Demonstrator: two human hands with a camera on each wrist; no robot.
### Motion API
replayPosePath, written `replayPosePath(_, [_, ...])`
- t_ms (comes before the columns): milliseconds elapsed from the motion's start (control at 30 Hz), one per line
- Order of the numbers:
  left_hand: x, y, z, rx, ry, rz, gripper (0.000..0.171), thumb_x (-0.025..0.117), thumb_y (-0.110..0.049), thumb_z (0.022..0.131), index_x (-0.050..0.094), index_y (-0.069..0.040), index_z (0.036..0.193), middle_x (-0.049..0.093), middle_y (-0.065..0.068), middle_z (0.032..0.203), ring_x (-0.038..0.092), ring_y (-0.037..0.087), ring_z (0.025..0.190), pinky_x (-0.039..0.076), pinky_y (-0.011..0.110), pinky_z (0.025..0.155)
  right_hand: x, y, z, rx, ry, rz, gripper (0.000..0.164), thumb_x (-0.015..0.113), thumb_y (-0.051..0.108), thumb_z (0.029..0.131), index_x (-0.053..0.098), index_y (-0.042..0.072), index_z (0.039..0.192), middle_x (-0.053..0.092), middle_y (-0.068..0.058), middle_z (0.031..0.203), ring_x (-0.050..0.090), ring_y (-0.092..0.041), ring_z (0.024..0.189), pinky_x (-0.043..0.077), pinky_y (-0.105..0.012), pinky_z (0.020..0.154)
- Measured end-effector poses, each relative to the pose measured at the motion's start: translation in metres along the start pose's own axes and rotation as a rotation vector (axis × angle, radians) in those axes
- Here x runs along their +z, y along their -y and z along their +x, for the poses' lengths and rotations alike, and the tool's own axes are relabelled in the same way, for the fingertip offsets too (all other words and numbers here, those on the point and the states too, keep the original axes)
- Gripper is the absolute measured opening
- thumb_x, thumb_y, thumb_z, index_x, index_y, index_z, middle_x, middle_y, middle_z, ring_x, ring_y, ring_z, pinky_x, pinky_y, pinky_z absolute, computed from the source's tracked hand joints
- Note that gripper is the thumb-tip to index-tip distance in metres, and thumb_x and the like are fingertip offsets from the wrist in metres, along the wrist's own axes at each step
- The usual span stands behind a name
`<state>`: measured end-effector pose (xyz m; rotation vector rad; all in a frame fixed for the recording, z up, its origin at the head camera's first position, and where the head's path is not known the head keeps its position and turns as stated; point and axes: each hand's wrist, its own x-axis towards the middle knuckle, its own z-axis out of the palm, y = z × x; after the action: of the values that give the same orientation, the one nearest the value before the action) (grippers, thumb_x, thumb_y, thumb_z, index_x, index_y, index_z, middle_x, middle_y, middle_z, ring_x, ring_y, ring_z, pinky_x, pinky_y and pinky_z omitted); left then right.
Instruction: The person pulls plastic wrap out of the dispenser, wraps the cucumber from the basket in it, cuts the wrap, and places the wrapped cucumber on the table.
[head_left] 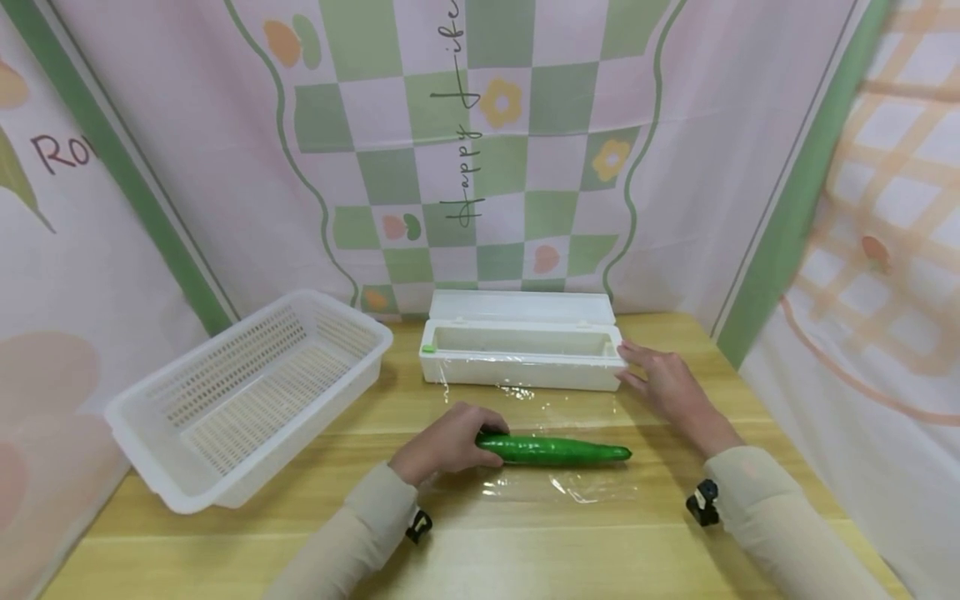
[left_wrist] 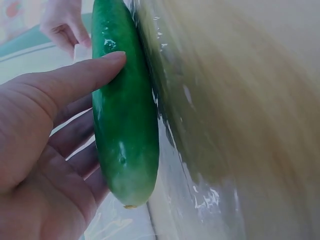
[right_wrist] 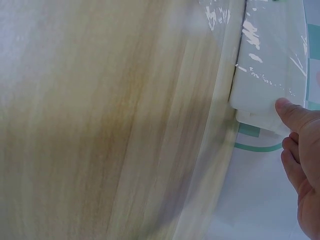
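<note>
A green cucumber [head_left: 558, 451] lies on a sheet of clear cling film [head_left: 581, 489] spread over the table. My left hand [head_left: 457, 439] holds its thicker left end, with the thumb on one side and the fingers on the other, as the left wrist view shows on the cucumber [left_wrist: 125, 110]. Behind it stands a white cling film dispenser [head_left: 517, 372], its lid raised and the film coming over its front. At the dispenser's right end my right hand [head_left: 667, 387] grips the corner, the thumb on the front face. The right wrist view shows the thumb [right_wrist: 290, 111] there.
A white slotted plastic basket [head_left: 300, 433] stands at the left of the wooden table [head_left: 540, 558]. A patterned curtain [head_left: 540, 150] hangs close behind the dispenser and along both sides. A small green piece [head_left: 428, 348] sits at the dispenser's left end.
</note>
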<state>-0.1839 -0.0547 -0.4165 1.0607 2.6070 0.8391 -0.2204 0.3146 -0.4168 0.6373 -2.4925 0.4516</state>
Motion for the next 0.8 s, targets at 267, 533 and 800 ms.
replayPosePath(267, [0.0,0.001,-0.002,-0.009,0.052,-0.05,0.032,0.086,-0.02,0.089,0.078,-0.012,0.119,0.079,-0.001,0.114,0.066,0.003,0.098,0.056,0.023,0.094,0.0,0.001,0.0,0.015,0.013,0.006,0.044,0.084,0.001,0.085,0.069,-0.011,0.125,0.065,-0.03,0.133,0.033,0.003,0.043,0.063,-0.053,0.082])
replayPosePath(533, [-0.001,0.002,-0.005,-0.011,0.055,-0.037,0.043,0.086,-0.022,0.089,0.074,-0.006,0.126,0.078,0.005,0.122,0.071,0.011,0.109,0.057,0.025,0.1,-0.001,0.001,0.001,0.013,0.043,0.021,0.046,0.083,0.002,0.087,0.067,-0.012,0.128,0.062,-0.032,0.137,0.046,-0.008,0.045,0.06,-0.057,0.09])
replayPosePath(800, [-0.01,0.008,-0.013,0.003,0.054,-0.028,0.045,0.084,-0.025,0.091,0.072,-0.006,0.13,0.076,0.006,0.128,0.071,0.015,0.118,0.056,0.028,0.106,-0.012,0.005,0.002,0.036,0.105,0.032,0.053,0.084,0.0,0.085,0.063,-0.012,0.132,0.06,-0.035,0.14,0.064,-0.057,0.119,0.052,-0.065,0.103])
